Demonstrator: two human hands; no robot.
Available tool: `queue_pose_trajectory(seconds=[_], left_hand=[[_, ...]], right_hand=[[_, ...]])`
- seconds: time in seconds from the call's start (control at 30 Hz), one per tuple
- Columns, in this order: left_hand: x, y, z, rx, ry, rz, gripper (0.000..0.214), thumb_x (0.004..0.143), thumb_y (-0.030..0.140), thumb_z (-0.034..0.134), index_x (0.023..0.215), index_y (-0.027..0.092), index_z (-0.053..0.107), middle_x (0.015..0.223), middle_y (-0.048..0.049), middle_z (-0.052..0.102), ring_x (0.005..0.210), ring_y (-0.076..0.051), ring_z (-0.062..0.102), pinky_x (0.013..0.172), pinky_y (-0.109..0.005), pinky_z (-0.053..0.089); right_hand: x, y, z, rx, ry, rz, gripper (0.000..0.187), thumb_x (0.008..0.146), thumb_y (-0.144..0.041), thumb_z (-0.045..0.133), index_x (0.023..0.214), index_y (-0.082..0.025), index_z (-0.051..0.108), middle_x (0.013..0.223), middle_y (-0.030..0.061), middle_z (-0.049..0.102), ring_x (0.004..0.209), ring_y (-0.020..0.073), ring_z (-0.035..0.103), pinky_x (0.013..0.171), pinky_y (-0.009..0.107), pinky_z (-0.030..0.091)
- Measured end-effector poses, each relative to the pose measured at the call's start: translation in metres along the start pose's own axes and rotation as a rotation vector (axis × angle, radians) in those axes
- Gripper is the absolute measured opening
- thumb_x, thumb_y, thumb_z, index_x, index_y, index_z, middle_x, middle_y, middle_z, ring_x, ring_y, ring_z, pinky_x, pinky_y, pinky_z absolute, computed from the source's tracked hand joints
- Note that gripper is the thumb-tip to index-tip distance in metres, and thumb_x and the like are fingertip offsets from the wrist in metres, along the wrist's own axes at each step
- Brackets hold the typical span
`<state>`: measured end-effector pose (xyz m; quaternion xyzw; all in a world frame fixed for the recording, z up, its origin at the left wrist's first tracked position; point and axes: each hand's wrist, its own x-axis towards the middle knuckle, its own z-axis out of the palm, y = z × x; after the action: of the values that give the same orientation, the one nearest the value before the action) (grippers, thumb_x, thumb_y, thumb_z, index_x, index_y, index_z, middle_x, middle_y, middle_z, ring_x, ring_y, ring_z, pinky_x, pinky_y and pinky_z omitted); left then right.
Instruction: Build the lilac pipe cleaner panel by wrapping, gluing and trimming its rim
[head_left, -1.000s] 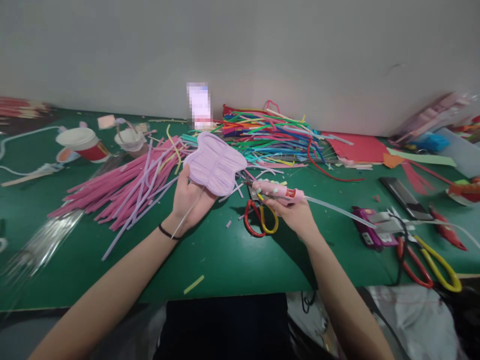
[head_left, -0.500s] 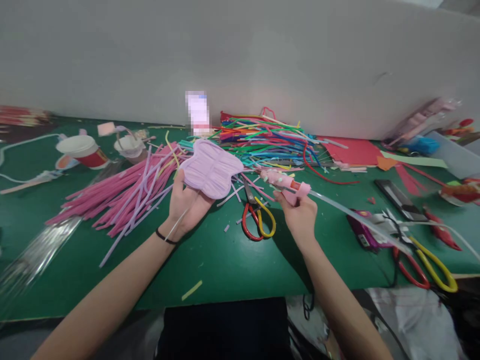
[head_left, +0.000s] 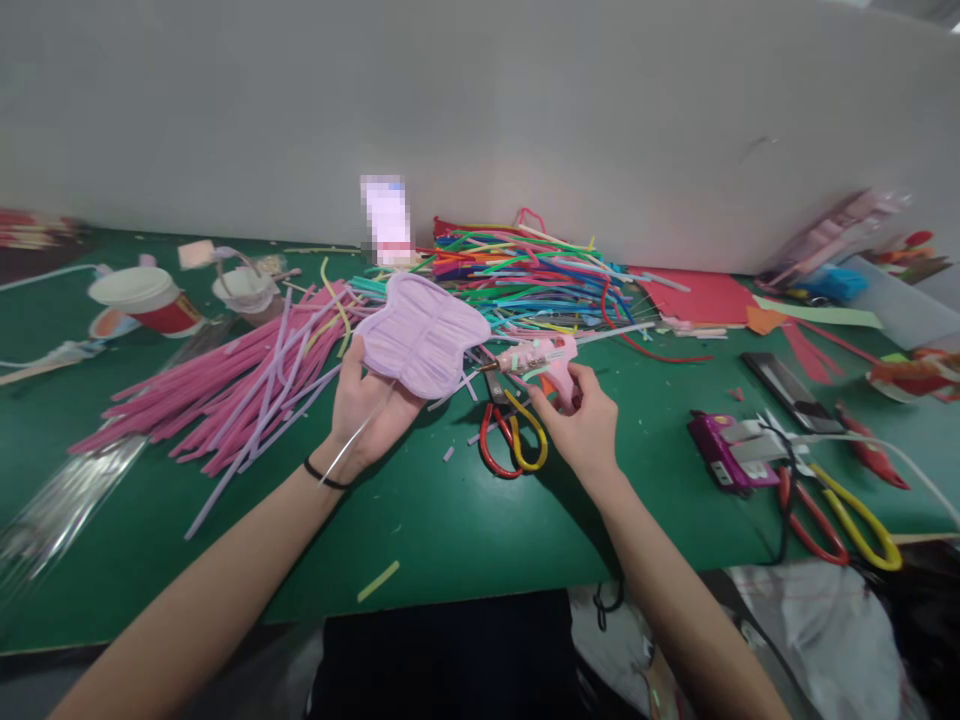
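On the palm and fingers of my left hand [head_left: 379, 415] rests a lilac butterfly-shaped piece [head_left: 424, 335] made of fuzzy pipe cleaners, held by its lower left edge. A thin wire runs from under it down past my wrist. My right hand [head_left: 581, 425] is wrapped round the handle of a pink hot glue gun [head_left: 541, 358], a clear glue stick jutting from its back. The nozzle points left, just right of the butterfly's edge; a small gap seems to separate them. Below the nozzle lie scissors [head_left: 514, 440] with one red and one yellow handle.
Pink pipe cleaners [head_left: 217, 390] lie at left, a multicoloured heap [head_left: 532, 275] at the back. A paper cup [head_left: 154, 300] and a phone [head_left: 386, 220] stand behind. At right are red sheets [head_left: 697, 300], a purple box [head_left: 724, 455] and another pair of scissors [head_left: 862, 520].
The glue gun has turned in my right hand, so its nozzle now points left at the butterfly and its glue stick slants back to the right. The butterfly stays nearly where it was.
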<state>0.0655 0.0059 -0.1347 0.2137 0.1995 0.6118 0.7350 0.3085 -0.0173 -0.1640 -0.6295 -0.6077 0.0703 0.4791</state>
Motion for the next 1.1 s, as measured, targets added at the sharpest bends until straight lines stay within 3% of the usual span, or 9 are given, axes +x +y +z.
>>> queue_pose_trajectory(seconds=[0.23,0.37,0.73,1.1], left_hand=[[-0.0023,-0.0024,0.0006,0.017,-0.033,-0.044,0.056,0.100,0.055,0.035,0.138,0.020,0.058,0.142,-0.0058,0.062,0.141,-0.028,0.046,0.113,-0.044,0.044],[-0.0032,-0.0025,-0.0005,0.003,-0.043,-0.060,0.055,0.099,0.054,0.042,0.138,0.019,0.057,0.146,-0.0057,0.059,0.142,-0.028,0.044,0.117,-0.043,0.038],[-0.0058,-0.0033,0.0026,0.030,-0.046,-0.071,0.058,0.099,0.054,0.043,0.144,0.019,0.053,0.148,-0.0073,0.056,0.144,-0.029,0.042,0.119,-0.045,0.036],[-0.0081,-0.0026,0.0059,0.023,-0.037,-0.071,0.056,0.101,0.052,0.039,0.142,0.018,0.054,0.146,-0.0059,0.059,0.144,-0.028,0.042,0.120,-0.043,0.034]], right_hand=[[-0.0083,0.0017,0.0073,0.006,-0.048,-0.088,0.043,0.078,-0.047,0.071,0.106,-0.016,0.064,0.083,0.0043,0.069,0.060,0.0146,0.054,0.061,0.030,0.048],[-0.0092,0.0040,0.0096,-0.009,-0.055,-0.109,0.040,0.079,-0.043,0.070,0.108,-0.016,0.064,0.091,0.0068,0.071,0.061,0.0148,0.055,0.061,0.030,0.049],[-0.0097,0.0015,0.0076,-0.016,-0.103,-0.118,0.032,0.080,-0.039,0.068,0.104,-0.018,0.064,0.086,0.0042,0.071,0.061,0.0147,0.055,0.059,0.029,0.047],[-0.0063,0.0067,0.0044,-0.029,-0.050,-0.088,0.036,0.079,-0.042,0.069,0.105,-0.018,0.065,0.091,0.0061,0.072,0.062,0.0155,0.058,0.062,0.031,0.051]])
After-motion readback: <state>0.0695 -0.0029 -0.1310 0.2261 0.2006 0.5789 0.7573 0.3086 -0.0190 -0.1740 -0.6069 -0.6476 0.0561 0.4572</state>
